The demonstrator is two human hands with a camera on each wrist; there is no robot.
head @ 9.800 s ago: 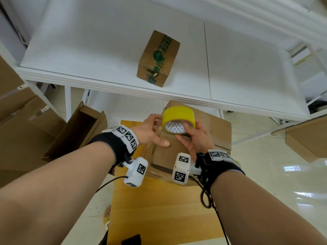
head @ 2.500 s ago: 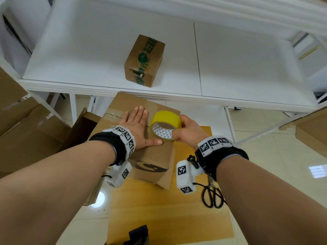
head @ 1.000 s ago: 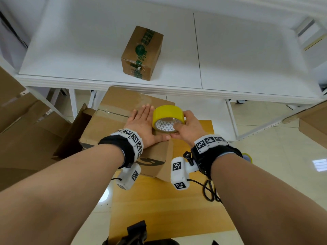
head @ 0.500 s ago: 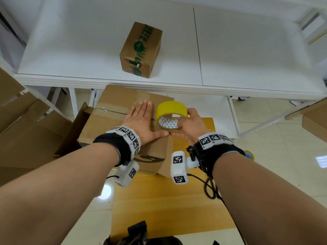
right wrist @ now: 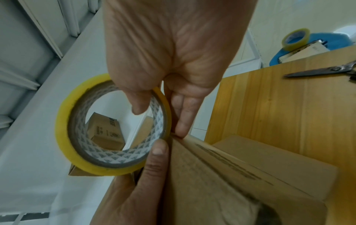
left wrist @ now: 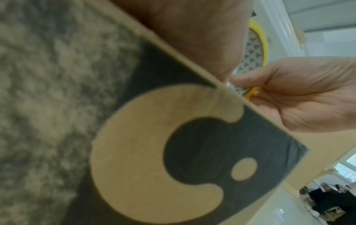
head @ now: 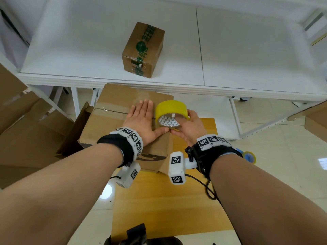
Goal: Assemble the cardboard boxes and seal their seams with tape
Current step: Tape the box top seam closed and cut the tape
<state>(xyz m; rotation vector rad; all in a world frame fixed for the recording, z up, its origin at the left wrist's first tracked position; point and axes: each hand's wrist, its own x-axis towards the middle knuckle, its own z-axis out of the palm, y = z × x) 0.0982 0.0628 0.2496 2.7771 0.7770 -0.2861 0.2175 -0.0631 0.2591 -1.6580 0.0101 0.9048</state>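
A brown cardboard box [head: 113, 121] with a black printed logo [left wrist: 192, 152] stands on the wooden stool [head: 168, 206]. My left hand [head: 142, 119] lies flat on the box top, fingers straight, thumb stretched toward the right edge. My right hand [head: 184, 126] holds a yellow tape roll [head: 170, 110] at the box's right top edge, thumb inside the core [right wrist: 138, 106] and fingers outside. The roll [right wrist: 108, 126] stands on edge against the cardboard. Clear tape shows across the box top further back.
A small sealed box [head: 143, 50] with green printed tape sits on the white shelf [head: 247, 55] behind. Flattened cardboard [head: 21, 131] piles at the left. Scissors [right wrist: 319, 71] lie on the stool to the right. A second tape roll [right wrist: 295, 38] rests on a blue item beyond.
Over the last seconds the box was laid down and my left hand flattened on it. In the last second the roll and both hands barely shifted along the right edge.
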